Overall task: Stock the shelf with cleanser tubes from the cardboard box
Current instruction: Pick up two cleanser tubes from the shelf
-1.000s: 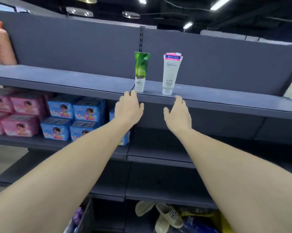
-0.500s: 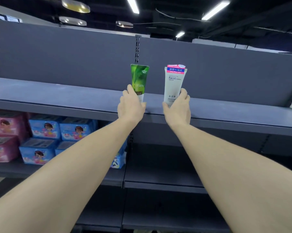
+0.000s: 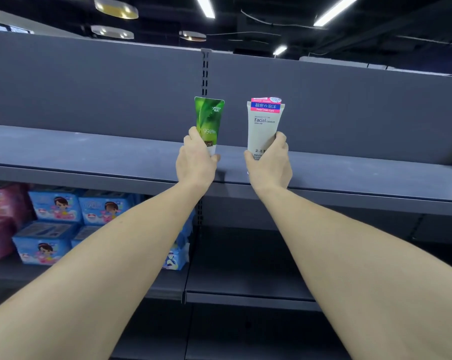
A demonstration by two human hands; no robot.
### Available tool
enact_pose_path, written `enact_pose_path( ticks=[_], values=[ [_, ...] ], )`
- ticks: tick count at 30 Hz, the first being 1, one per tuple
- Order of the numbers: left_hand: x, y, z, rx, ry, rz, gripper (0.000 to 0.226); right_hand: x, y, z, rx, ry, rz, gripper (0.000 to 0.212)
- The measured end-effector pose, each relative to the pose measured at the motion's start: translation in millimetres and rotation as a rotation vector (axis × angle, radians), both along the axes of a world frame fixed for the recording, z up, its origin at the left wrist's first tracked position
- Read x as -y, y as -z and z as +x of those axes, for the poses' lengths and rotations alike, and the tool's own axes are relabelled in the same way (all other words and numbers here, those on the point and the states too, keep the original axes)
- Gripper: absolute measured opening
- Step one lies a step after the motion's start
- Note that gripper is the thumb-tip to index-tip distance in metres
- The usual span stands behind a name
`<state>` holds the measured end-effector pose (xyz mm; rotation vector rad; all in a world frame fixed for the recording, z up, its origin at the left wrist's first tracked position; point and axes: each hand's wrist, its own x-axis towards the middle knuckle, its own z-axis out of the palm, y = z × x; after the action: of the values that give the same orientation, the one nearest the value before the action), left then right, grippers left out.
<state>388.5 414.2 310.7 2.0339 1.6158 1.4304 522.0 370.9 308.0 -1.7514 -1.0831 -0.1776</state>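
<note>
Dark grey shelving fills the view under strip lights, and both arms are up at the upper shelf (image 3: 89, 154). Left hand (image 3: 196, 162) is wrapped round the lower end of the green tube (image 3: 209, 118), fingers (image 3: 195, 136) curled tight on it; the top reads "yoojen" or near enough, with a "99" lower down, the rest too small to read. Right hand (image 3: 270, 165) grips the white tube (image 3: 264, 128) the same way, fingers pressed round its base. That one reads "Facial cleanser", and its pink and blue band says "Deep Clean Care" under Japanese characters. Both tubes stand upright, caps down and hidden by the hands, side by side but apart, near the shelf's front edge on either side of the slotted upright (image 3: 205, 71). Whether the caps touch the shelf, I can't tell. Bare shelf runs wide to both sides. Below left, blue packs (image 3: 56, 206) and pink packs (image 3: 1, 203) with cartoon faces crowd the lower shelf (image 3: 248, 297).
</note>
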Motion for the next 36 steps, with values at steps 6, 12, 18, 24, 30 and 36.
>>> enact_pose_path(
  ticks=[6, 12, 18, 24, 30, 36],
  values=[
    [19, -7, 7, -0.013, 0.042, 0.038, 0.049, 26, -4, 9, -0.019, 0.039, 0.063, 0.058],
    [54, -10, 27, -0.035, 0.122, 0.038, 0.048, 74, -3, 26, -0.021, 0.139, 0.075, 0.059],
    [102, 6, 57, -0.056, 0.249, 0.026, 0.045, 135, 14, 49, -0.069, 0.281, 0.068, 0.061],
    [148, 34, 100, -0.102, 0.388, -0.025, 0.047, 204, 43, 83, -0.1, 0.424, 0.012, 0.061],
    [205, 72, 165, -0.18, 0.572, -0.085, 0.052, 289, 85, 133, -0.192, 0.603, -0.053, 0.064],
    [285, 119, 240, -0.286, 0.745, -0.139, 0.055, 390, 130, 183, -0.25, 0.774, -0.125, 0.062]
  ],
)
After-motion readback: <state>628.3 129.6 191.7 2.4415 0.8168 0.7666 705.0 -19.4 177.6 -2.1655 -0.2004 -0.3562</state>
